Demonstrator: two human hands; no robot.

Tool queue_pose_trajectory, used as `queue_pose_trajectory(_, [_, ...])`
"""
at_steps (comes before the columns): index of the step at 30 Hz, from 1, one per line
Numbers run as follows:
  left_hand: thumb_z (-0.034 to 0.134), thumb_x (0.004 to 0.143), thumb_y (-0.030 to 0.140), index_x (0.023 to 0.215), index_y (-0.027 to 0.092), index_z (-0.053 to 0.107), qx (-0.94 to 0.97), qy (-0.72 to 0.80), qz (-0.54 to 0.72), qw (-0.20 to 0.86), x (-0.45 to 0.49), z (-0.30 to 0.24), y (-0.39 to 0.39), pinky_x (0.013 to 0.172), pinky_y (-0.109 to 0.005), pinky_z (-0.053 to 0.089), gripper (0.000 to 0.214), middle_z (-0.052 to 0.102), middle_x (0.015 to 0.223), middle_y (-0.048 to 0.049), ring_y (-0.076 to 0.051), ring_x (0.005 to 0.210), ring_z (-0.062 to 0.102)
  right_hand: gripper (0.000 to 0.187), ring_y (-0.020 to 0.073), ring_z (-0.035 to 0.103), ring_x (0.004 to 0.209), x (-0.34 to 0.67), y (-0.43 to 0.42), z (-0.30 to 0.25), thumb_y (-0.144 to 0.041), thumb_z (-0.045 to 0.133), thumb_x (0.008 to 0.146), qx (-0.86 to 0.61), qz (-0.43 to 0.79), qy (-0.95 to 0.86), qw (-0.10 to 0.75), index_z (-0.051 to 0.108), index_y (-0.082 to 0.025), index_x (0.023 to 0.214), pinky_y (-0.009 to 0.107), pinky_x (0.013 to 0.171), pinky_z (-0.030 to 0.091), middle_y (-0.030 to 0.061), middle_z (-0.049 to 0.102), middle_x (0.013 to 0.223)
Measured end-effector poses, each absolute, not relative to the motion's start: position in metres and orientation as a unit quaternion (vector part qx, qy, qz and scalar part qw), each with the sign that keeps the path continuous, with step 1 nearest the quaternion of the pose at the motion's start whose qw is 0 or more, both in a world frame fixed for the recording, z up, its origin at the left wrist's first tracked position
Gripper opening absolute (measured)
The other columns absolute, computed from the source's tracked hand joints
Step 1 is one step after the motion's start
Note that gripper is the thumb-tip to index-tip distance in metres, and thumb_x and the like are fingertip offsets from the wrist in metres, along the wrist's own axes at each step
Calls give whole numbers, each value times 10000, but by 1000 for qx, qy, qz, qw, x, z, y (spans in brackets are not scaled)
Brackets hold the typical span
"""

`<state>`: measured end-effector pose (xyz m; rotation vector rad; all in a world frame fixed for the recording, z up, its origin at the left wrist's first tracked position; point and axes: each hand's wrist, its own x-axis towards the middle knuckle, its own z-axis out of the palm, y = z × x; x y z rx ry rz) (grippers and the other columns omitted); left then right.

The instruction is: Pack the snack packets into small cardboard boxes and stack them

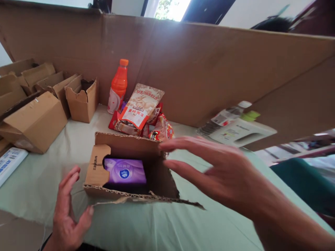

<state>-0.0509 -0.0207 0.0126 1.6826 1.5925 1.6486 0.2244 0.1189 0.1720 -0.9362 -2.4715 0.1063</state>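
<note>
A cardboard box with its top open stands before me on the pale green cloth. Inside it, toward the left end, lies a purple tissue pack. My left hand is just outside the box's near left corner, fingers apart and holding nothing. Over the box's right end reaches my right hand, thumb and fingers spread with nothing between them; whether it touches the cardboard I cannot tell. Just behind the box, a Squirrels snack pouch rests on several red snack packets.
An orange drink bottle stands behind the snacks. To the right, a clear bottle and a white jug lean over. Several cardboard boxes crowd the left, near a white-and-blue package. A tall cardboard wall closes the back.
</note>
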Motion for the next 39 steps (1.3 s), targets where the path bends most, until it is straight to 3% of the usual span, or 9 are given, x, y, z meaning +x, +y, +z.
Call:
queue_pose_trajectory(5, [682, 866, 186, 1506, 271, 398, 605, 499, 600, 154, -44, 46, -3, 1202, -481, 359, 705, 558, 1447, -110, -279, 1402, 468, 599, 278, 642, 1219, 263, 91, 132, -622, 413, 998, -306, 97, -913, 252, 457, -256, 1470, 378, 934, 588, 118, 649, 1363])
queue_pose_trajectory(10, [651, 919, 214, 1505, 253, 379, 592, 532, 593, 120, -37, 58, 9, 1117, -474, 460, 647, 753, 1033, -60, -256, 1258, 607, 622, 284, 606, 1273, 250, 78, 97, -476, 547, 987, -305, 135, -901, 278, 347, -254, 1533, 431, 1012, 556, 133, 618, 1396])
queue_pose_trajectory(16, [700, 883, 272, 1461, 249, 447, 553, 627, 544, 67, -38, 57, 12, 1010, -398, 543, 631, 690, 1220, -84, -230, 1121, 672, 575, 296, 432, 1430, 243, 102, 107, -392, 604, 961, -305, 118, -857, 399, 421, -254, 1488, 466, 1114, 465, 138, 415, 1569])
queue_pose_trajectory(19, [665, 900, 273, 1432, 256, 485, 569, 633, 523, 45, -40, 58, 16, 1025, -404, 529, 561, 647, 1280, -84, -229, 1140, 645, 636, 314, 432, 1424, 239, 120, 110, -411, 621, 954, -331, 83, -843, 415, 382, -227, 1514, 518, 1132, 421, 165, 451, 1541])
queue_pose_trajectory(23, [624, 912, 246, 1367, 257, 541, 603, 625, 497, 8, -40, 64, 19, 1122, -475, 453, 463, 553, 1407, -89, -260, 1265, 566, 467, 311, 622, 1199, 235, 125, 104, -446, 541, 986, -314, 91, -877, 351, 547, -170, 1362, 500, 998, 508, 176, 661, 1297])
queue_pose_trajectory(27, [588, 915, 237, 1401, 259, 505, 625, 616, 478, 18, -40, 65, 21, 1153, -527, 416, 494, 495, 1479, -100, -285, 1343, 508, 420, 313, 654, 1116, 238, 111, 95, -482, 493, 999, -265, 98, -912, 296, 634, -172, 1244, 502, 960, 501, 164, 709, 1204])
queue_pose_trajectory(31, [485, 940, 194, 1474, 263, 438, 646, 599, 467, 71, -41, 65, 27, 1187, -500, 384, 540, 435, 1553, -94, -278, 1429, 433, 558, 344, 569, 1259, 245, 106, 92, -564, 536, 963, -248, 85, -934, 244, 590, -151, 1334, 533, 1015, 471, 205, 616, 1364])
queue_pose_trajectory(36, [429, 943, 175, 1290, 232, 627, 688, 555, 456, 108, -45, 68, 37, 1176, -488, 406, 403, 527, 1494, -77, -277, 1406, 469, 751, 398, 358, 1446, 239, 122, 103, -687, 575, 888, -244, 104, -951, 160, 529, -178, 1438, 612, 1113, 356, 237, 372, 1575])
queue_pose_trajectory(39, [431, 952, 209, 1279, 253, 647, 685, 551, 462, 120, -55, 65, 39, 1168, -501, 415, 394, 525, 1504, -54, -288, 1397, 480, 895, 440, 340, 1442, 225, 130, 116, -725, 654, 803, -236, 122, -961, 75, 470, -195, 1501, 643, 1104, 320, 260, 343, 1578])
